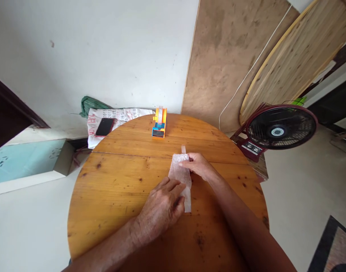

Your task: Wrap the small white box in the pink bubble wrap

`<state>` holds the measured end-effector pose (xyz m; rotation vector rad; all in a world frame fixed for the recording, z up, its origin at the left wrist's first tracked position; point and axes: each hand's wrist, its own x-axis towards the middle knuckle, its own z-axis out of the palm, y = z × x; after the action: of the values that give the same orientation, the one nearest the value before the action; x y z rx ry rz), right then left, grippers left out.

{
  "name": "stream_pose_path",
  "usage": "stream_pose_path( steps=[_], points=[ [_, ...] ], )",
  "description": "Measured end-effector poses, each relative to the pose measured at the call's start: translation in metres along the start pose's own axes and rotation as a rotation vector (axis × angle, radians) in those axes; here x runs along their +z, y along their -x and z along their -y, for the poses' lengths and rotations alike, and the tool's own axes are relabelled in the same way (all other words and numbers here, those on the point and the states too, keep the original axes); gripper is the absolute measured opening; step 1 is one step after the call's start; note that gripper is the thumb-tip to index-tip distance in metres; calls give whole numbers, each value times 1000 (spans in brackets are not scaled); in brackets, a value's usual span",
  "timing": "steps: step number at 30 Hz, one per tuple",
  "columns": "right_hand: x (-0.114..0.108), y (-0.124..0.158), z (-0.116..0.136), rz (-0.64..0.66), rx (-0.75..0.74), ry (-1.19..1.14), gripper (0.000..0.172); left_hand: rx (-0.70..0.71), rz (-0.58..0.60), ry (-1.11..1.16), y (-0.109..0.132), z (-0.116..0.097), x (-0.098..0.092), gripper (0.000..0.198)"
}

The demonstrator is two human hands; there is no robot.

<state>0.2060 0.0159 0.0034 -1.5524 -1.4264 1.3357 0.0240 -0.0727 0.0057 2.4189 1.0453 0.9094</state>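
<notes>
right hand (pixel 200 164) pinching one bubble wrap (pixel 179 172) | left hand (pixel 165 199) loosely spread | one tape dispenser (pixel 161 122)

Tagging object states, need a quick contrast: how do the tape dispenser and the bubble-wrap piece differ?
- Look: tape dispenser is orange and blue; bubble-wrap piece is whitish, translucent.
- Pose: dispenser stands upright near the far edge; bubble-wrap piece lies low, nearer the person.
- State: dispenser is untouched; bubble-wrap piece has the right hand at its far right corner.

Shared: both are on the wooden table.

Soft light glazes the tabletop (pixel 113 189) while the picture's edges stretch
</notes>
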Motion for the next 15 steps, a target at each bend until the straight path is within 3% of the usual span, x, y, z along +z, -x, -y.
stream_pose_path(
  steps=[3,9,15],
  points=[
    [2,-2,-4,39,-35,-34,21,-1,9,-19,0,-1,-1,30],
    [6,-7,-15,-111,-187,66,21,-7,13,-44,1,0,-1,29],
    [10,-7,-16,-206,-213,276,22,-27,38,-73,0,-3,-5,27]
  ],
)
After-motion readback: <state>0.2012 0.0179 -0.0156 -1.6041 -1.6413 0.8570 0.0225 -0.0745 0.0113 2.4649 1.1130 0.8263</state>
